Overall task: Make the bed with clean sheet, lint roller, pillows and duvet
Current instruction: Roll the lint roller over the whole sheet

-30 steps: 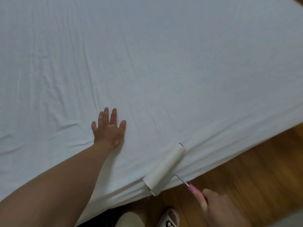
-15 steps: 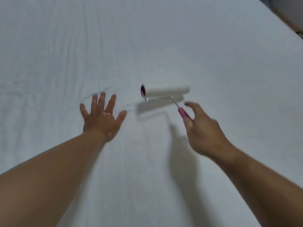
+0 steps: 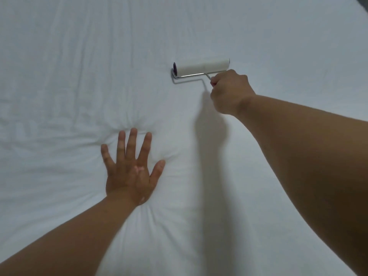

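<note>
A white sheet [image 3: 79,66] covers the whole bed and fills the view, with light creases on the left. The lint roller [image 3: 202,67], a white drum on a metal wire frame, lies flat on the sheet far out in front of me. My right hand [image 3: 229,90] grips its handle, which is almost wholly hidden in my fist. My left hand [image 3: 131,170] presses flat on the sheet with fingers spread, and the fabric dimples around it.
A dark sliver shows past the bed's edge at the top right corner [image 3: 364,3]. No pillows or duvet are in view.
My right hand carried the roller from the bed's near edge out to the middle and set it down on the sheet. The view moved up off the floor. My left hand stayed pressed down.
</note>
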Demonstrator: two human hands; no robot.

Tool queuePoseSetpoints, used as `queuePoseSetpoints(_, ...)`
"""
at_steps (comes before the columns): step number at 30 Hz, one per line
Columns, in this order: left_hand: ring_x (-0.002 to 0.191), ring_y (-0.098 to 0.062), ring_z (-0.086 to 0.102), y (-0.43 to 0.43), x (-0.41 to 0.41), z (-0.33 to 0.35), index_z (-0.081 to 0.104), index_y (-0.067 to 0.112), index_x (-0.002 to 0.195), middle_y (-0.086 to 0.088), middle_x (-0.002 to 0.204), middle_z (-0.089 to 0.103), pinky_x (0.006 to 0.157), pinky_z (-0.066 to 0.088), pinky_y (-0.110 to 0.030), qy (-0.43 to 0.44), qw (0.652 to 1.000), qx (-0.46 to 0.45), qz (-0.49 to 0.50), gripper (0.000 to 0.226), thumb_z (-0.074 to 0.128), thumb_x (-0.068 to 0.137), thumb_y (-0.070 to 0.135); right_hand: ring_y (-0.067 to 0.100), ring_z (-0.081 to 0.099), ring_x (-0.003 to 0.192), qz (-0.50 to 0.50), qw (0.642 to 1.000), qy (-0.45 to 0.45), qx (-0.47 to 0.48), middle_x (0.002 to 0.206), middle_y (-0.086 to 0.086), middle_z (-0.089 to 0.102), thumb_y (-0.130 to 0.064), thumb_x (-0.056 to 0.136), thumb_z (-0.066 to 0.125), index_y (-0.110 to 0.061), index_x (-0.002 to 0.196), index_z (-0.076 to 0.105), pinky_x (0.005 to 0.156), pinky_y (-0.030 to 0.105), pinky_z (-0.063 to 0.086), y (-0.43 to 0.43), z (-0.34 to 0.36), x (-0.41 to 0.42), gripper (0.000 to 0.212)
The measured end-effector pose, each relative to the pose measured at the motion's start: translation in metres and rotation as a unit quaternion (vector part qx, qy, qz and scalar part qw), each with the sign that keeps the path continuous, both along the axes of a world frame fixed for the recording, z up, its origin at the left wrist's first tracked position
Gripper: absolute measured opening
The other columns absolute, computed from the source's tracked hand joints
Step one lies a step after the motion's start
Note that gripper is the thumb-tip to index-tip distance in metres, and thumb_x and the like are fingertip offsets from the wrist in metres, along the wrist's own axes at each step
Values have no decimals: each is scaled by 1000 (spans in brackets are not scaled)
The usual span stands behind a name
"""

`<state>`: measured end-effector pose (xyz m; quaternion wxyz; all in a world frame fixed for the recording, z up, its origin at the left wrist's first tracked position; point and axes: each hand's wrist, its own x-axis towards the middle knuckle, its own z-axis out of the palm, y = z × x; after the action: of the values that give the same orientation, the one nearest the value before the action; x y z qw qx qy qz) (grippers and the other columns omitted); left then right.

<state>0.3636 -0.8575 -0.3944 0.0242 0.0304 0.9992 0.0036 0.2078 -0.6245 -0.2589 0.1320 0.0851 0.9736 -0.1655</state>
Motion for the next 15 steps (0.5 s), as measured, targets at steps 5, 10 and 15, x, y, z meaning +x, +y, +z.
queuePoseSetpoints(5,153,-28,-7,1,0,3,0,32,159,-4,167,-3,116,1,-67,-13,1000,-13,13,79,1,91,72,35,55,98,10,999,-11,33,103,12,60,-7,87,41,-10,98,62,73,31,50,7,8,53,24)
queuePoseSetpoints(10,152,-25,-16,1,3,10,-11,36,156,1,166,-12,116,-4,-65,-26,999,-12,22,77,-7,89,73,34,53,105,-10,999,-39,15,101,10,63,-6,87,38,-16,101,65,76,32,48,18,14,134,32)
queuePoseSetpoints(15,151,-23,-17,4,8,22,-13,37,155,3,166,-15,117,-6,-62,-52,998,4,25,78,-6,88,75,30,62,82,-65,997,-38,-29,89,6,65,-13,92,43,-23,108,67,76,38,58,37,12,235,31)
